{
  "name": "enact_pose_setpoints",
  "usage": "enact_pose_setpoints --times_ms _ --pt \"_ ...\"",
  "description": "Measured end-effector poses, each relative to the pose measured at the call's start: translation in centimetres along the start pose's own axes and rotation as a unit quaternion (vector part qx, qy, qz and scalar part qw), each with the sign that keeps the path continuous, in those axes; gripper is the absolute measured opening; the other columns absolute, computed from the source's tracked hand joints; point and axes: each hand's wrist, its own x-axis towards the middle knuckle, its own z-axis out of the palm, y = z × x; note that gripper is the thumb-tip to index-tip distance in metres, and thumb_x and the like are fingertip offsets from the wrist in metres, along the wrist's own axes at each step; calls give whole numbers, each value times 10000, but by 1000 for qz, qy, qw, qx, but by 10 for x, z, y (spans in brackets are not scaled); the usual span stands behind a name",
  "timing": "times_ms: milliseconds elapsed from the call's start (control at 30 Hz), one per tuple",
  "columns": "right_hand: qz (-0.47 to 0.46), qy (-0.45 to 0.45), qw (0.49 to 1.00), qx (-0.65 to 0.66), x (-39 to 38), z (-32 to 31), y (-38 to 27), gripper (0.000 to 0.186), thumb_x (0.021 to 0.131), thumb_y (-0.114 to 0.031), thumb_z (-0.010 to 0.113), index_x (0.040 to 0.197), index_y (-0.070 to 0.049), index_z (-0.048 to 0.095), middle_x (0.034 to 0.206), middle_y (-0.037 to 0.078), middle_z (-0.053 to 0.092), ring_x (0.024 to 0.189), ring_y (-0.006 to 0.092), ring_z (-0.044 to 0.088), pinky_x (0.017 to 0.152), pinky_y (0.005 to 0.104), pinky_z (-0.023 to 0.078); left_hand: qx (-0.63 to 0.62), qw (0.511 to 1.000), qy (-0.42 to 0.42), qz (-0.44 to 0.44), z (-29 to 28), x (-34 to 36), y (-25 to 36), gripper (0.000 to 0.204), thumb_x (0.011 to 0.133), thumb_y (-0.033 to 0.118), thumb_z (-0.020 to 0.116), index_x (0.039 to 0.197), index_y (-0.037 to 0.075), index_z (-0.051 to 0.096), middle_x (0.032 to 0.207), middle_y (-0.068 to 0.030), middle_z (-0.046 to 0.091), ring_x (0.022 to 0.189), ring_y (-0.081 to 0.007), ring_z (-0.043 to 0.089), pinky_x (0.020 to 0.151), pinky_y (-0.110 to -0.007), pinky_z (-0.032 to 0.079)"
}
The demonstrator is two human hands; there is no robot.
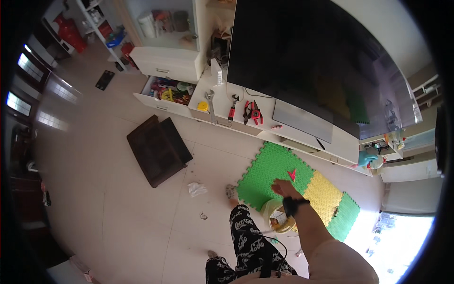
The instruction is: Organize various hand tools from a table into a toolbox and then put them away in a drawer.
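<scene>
My right hand (282,188) reaches over the green foam mat (265,163), a dark band round its wrist. Its fingers look apart, with nothing seen in them. Just beyond the fingers is a small red V-shaped piece (292,174); whether it lies on the mat or is above it, I cannot tell. Below the hand and partly behind my forearm stands a pale waste bin (270,208) with paper and other scraps in it. My left hand is out of the picture.
Along a white TV cabinet (260,130) lie an adjustable wrench (211,106), a smaller red-handled wrench (233,108), red pliers (255,113) and a yellow tape roll (203,106). One filled drawer (168,92) stands pulled out. A dark wooden stool (158,149) and crumpled tissue (196,189) are on the floor.
</scene>
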Motion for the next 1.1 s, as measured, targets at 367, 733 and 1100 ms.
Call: enact_pose_setpoints --times_ms 367,733,1100 --pt "34 75 996 16 258 161 -155 297 847 -329 657 1034 -120 558 946 35 572 889 200 581 773 373 513 -36 965 -56 -253 6 -72 91 456 886 461 578 1109 74 665 877 -75 653 757 -165 601 592 -318 481" --pt "56 60 994 68 339 169 -168 341 878 -434 612 962 -115 523 829 62 569 824 251 596 749 394 510 -38 953 -42 -299 21 -109 76 416 848 449 629 1054 96 705 769 -36 640 624 -125 499 558 -289 425" --pt "5 -167 920 355 250 188 -230 247 956 -280 502 845 -62 536 718 39 545 781 223 571 706 333 485 -67 953 -56 -289 38 -90 118 495 786 488 675 942 18 698 771 -31 622 606 -113 482 531 -272 403"
